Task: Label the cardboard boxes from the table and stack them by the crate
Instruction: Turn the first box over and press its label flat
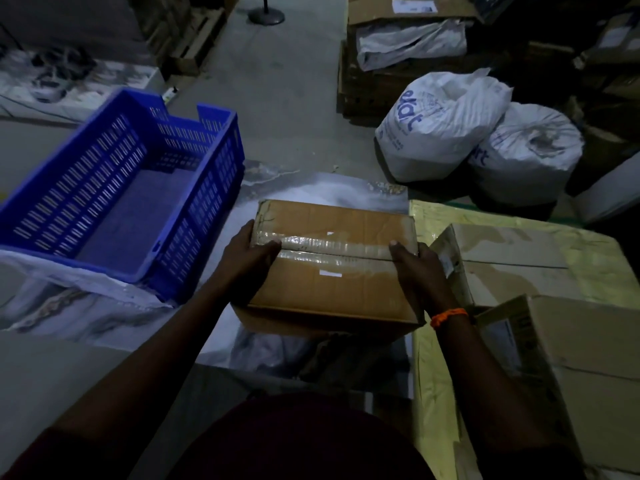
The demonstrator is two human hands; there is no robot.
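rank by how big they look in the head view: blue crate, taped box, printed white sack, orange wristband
1. blue crate
2. taped box
3. printed white sack, though it lies farther off, so its true size against the box is unsure
4. orange wristband

Left hand (pixel 250 258), right hand (pixel 417 268) hold taped box (pixel 329 271) beside blue crate (pixel 114 188).

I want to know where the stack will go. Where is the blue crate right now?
In the head view the blue crate sits at the left, just left of the taped cardboard box gripped between the left hand and right hand.
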